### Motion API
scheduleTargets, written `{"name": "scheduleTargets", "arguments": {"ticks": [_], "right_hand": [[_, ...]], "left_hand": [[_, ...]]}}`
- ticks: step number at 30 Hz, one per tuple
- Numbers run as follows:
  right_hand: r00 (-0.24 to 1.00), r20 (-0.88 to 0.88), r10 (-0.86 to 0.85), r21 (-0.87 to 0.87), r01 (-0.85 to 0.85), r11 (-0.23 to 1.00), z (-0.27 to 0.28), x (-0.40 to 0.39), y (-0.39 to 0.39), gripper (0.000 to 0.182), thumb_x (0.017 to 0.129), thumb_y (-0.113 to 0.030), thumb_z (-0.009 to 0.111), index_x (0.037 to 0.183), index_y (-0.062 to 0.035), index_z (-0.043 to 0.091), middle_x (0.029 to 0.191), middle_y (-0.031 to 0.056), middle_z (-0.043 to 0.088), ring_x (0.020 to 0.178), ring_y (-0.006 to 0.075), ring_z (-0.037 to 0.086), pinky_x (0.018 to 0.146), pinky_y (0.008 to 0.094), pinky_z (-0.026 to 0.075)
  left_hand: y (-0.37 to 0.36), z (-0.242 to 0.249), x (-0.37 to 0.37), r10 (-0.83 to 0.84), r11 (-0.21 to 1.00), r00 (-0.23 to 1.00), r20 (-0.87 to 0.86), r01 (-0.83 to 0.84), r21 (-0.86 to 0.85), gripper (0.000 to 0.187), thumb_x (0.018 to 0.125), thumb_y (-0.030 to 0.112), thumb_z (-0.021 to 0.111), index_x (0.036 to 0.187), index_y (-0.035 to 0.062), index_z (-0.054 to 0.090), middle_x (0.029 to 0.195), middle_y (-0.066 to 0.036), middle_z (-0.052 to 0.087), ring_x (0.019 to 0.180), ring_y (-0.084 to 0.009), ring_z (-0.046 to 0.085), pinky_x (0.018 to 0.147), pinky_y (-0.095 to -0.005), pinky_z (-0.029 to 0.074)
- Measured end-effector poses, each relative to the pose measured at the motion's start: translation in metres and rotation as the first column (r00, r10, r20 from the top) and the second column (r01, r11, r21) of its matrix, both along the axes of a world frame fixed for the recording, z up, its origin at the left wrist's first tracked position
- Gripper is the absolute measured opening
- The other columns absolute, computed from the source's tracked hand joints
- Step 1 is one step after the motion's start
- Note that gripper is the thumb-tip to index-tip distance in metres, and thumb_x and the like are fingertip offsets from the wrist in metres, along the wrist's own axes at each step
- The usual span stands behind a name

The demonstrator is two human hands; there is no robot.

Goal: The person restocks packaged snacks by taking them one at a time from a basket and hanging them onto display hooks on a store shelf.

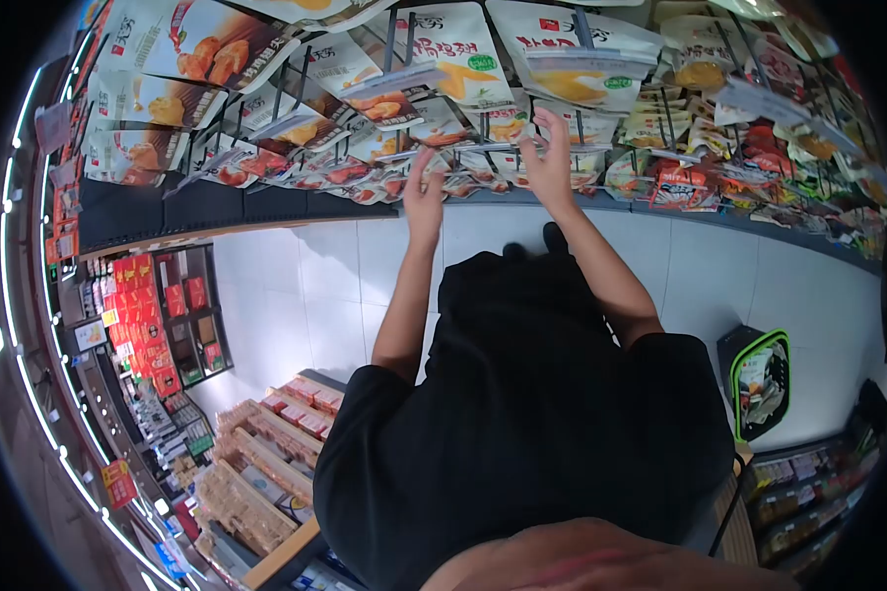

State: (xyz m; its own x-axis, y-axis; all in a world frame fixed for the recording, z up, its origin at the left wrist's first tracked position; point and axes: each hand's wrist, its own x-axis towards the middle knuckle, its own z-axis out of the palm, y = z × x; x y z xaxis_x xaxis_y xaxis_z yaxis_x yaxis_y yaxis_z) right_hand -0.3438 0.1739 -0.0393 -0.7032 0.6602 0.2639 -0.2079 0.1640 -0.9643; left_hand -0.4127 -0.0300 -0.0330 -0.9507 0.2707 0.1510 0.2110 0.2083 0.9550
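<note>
A: Hands first. How do they stand?

B: Our right hand [550,163] is raised at the rack [251,205], thumb and fingers apart, nothing seen between them. Our left hand [425,202] is also at the rack, loosely bent; we cannot tell whether it pinches anything.

A: And the packets [455,61]?

B: Hanging in rows across the rack, on hooks [392,39] with tags [591,61] at their front ends. Both our hands are among the lower rows.

A: Technique?

B: Our judgement: work each packet along its hook's line rather than tugging downward, and steer round the tag. One hand could steady neighbours while the other squares the front face; a light pinch should crease less.

A: Farther out?

B: On the floor [315,286] in front of the rack, to our right: a basket [727,355], packaged goods inside.
</note>
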Motion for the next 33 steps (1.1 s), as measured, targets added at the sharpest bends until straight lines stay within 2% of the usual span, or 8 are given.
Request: {"name": "scheduleTargets", "arguments": {"ticks": [5, 9, 12, 18, 24, 26, 27, 33], "right_hand": [[0.998, -0.048, -0.033, -0.071, 0.029, 0.997, -0.018, 0.036, -0.011, 0.027, 0.087, -0.002, 0.053, 0.114, -0.0029, 0.05, 0.109, 0.007, 0.055, 0.099, 0.0152, 0.054, 0.083, 0.0272, 0.046], [0.975, -0.053, 0.216, -0.325, -0.222, 0.919, -0.023, 0.086, -0.033, 0.014, 0.093, -0.011, 0.05, 0.101, -0.0013, 0.057, 0.087, 0.0012, 0.06, 0.08, 0.0087, 0.056, 0.075, 0.0242, 0.046], [0.915, 0.194, 0.355, -0.411, -0.253, 0.876, -0.054, 0.143, -0.055, 0.022, 0.096, -0.024, 0.05, 0.103, -0.0053, 0.059, 0.089, 0.0005, 0.061, 0.08, 0.008, 0.056, 0.069, 0.0217, 0.043], [0.778, 0.591, 0.214, -0.572, 0.217, 0.791, -0.16, 0.343, -0.119, 0.02, 0.092, -0.029, 0.053, 0.097, -0.0113, 0.061, 0.089, -0.0001, 0.062, 0.079, 0.0102, 0.058, 0.068, 0.0247, 0.044], [0.445, 0.889, 0.11, -0.411, 0.665, 0.624, -0.219, 0.562, -0.176, 0.024, 0.087, -0.028, 0.052, 0.102, -0.0112, 0.059, 0.095, 0.0026, 0.062, 0.083, 0.0162, 0.06, 0.071, 0.0338, 0.046], [0.3, 0.949, 0.097, -0.295, 0.74, 0.605, -0.232, 0.614, -0.187, 0.026, 0.086, -0.026, 0.051, 0.105, -0.0097, 0.057, 0.096, 0.0053, 0.063, 0.082, 0.0192, 0.061, 0.071, 0.0379, 0.046], [0.29, 0.955, 0.062, -0.274, 0.785, 0.556, -0.23, 0.637, -0.2, 0.026, 0.086, -0.026, 0.051, 0.105, -0.0097, 0.057, 0.096, 0.0053, 0.063, 0.082, 0.0192, 0.061, 0.071, 0.0379, 0.046], [0.314, 0.935, 0.165, -0.343, 0.681, 0.647, -0.236, 0.66, -0.226, 0.03, 0.086, -0.026, 0.051, 0.108, -0.0069, 0.056, 0.099, 0.009, 0.064, 0.084, 0.0217, 0.063, 0.07, 0.0395, 0.048]], "left_hand": [[-0.036, 0.015, 0.016, -0.021, 0.99, 0.963, 0.268, -0.016, 0.138, 0.031, 0.094, 0.016, 0.053, 0.12, -0.0008, 0.057, 0.121, -0.008, 0.058, 0.113, -0.014, 0.052, 0.095, -0.0258, 0.038], [-0.076, -0.031, 0.044, -0.119, 0.991, 0.898, 0.423, 0.085, 0.1, 0.026, 0.093, 0.022, 0.055, 0.111, 0.0054, 0.063, 0.111, -0.002, 0.063, 0.103, -0.0101, 0.055, 0.083, -0.0232, 0.042], [-0.108, -0.064, 0.078, -0.218, 0.972, 0.834, 0.507, 0.231, 0.038, 0.028, 0.093, 0.027, 0.054, 0.111, 0.0084, 0.063, 0.111, -0.001, 0.063, 0.1, -0.011, 0.056, 0.084, -0.0265, 0.042], [-0.202, -0.195, 0.154, -0.288, 0.934, 0.528, 0.799, 0.338, 0.113, 0.035, 0.093, 0.031, 0.048, 0.12, 0.01, 0.055, 0.119, -0.004, 0.059, 0.11, -0.0179, 0.054, 0.092, -0.0361, 0.04], [-0.368, -0.32, 0.253, 0.086, 0.987, 0.165, 0.983, 0.123, -0.107, 0.038, 0.09, 0.033, 0.047, 0.124, 0.017, 0.05, 0.12, -0.002, 0.058, 0.106, -0.0183, 0.055, 0.083, -0.0366, 0.042], [-0.437, -0.364, 0.278, 0.112, 0.977, 0.0, 0.994, 0.182, -0.111, 0.035, 0.09, 0.031, 0.045, 0.121, 0.0179, 0.052, 0.12, 0.0, 0.058, 0.106, -0.0184, 0.056, 0.084, -0.038, 0.043], [-0.458, -0.37, 0.29, 0.129, 0.936, 0.135, 0.982, 0.31, -0.165, 0.031, 0.089, 0.029, 0.046, 0.116, 0.0173, 0.055, 0.118, -0.001, 0.06, 0.104, -0.0188, 0.057, 0.081, -0.0379, 0.044], [-0.463, -0.402, 0.298, 0.152, 0.983, -0.026, 0.988, 0.103, -0.149, 0.034, 0.09, 0.025, 0.049, 0.119, 0.0084, 0.05, 0.12, -0.005, 0.057, 0.109, -0.0243, 0.055, 0.088, -0.0465, 0.046]]}}
